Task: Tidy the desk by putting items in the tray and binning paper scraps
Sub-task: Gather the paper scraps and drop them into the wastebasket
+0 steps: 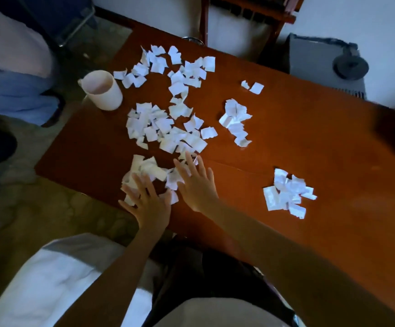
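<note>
Scraps of torn white paper (144, 172) lay heaped at the near-left edge of the red-brown counter (310, 142), directly under and just ahead of both hands. Left hand (150, 204) rested flat on the heap's near side, fingers spread, its grip released and closed on nothing. Right hand (197, 184) lay flat beside it, touching the heap's right edge, fingers fanned toward the far side, grip likewise released. Neither hand was plainly the nearer; the heap sat between them, so a gathering sweep inward looked like the step in hand.

Beyond the fingertips spread the largest scatter of paper (165, 131), running away toward the far edge. A pale plastic jug (103, 90) stood upright at the left edge, just beside that scatter. Smaller piles sat well apart to the right: one mid-counter (235, 122), one near the right forearm (286, 193), and two loose bits (253, 86) farther off. No tray or bin could be made out, and nothing stood between the hands and the paper
</note>
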Demonstrator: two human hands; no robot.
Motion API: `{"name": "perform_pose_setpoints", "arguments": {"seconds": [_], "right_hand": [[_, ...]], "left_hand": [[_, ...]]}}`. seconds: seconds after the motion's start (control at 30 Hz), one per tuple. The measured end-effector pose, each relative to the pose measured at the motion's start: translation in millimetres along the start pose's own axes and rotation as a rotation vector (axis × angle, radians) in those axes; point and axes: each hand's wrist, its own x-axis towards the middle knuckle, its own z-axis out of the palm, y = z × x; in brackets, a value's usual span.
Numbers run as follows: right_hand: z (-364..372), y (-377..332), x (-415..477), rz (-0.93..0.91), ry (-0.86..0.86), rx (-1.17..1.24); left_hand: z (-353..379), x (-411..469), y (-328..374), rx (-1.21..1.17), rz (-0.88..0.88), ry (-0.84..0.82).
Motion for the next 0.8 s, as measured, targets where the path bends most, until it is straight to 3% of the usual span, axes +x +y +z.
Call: {"name": "perform_pose_setpoints", "arguments": {"seconds": [0.3,0.57,0.8], "right_hand": [[7,12,26,0.106,-0.083,-0.197],[-5,71,-10,0.212,-0.13,-0.177],[-8,140,-57,0.426,-0.064,-0.06]], "left_hand": [[5,80,2,0.085,0.511,0.077],[16,60,68,0.053,0.685,0.098],[24,12,146,0.131,0.684,-0.111]]}}
